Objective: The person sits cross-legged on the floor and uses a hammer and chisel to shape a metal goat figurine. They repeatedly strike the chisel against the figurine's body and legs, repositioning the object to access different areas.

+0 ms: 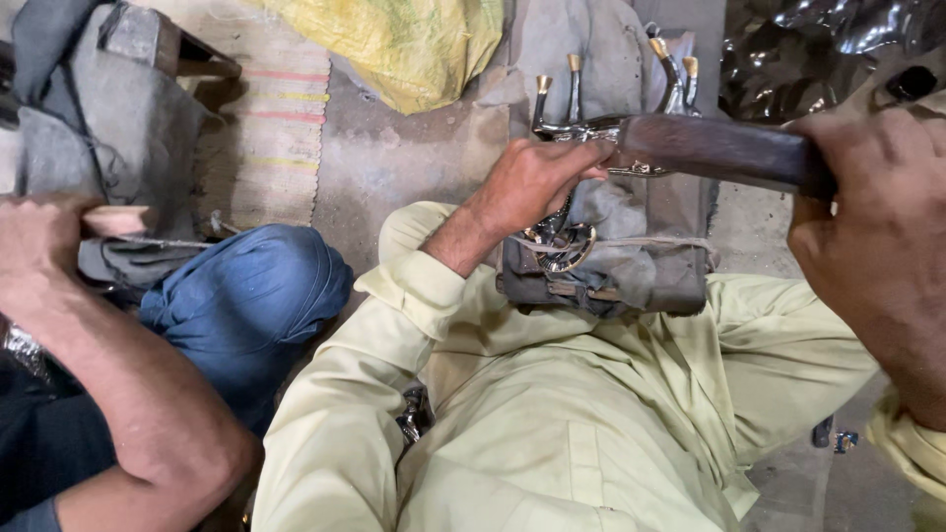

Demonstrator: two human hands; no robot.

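Right hand, large at 3 o'clock, is clamped on the dark handle of a file that runs toward 9 o'clock across the metal piece. Left hand, near centre, is closed over that piece where the file meets it; its pale yellow sleeve runs down toward 7 o'clock. The piece is shiny, with brass-tipped prongs pointing to 12 o'clock and a round part hanging below the left hand. It lies on a grey cloth pad, tied with cord, above the person's lap. At 9 o'clock a co-worker's hand grips a pale wooden handle, beside a knee in blue cloth. A yellow sack lies on the floor at 12 o'clock, and crumpled black plastic at 1 o'clock.
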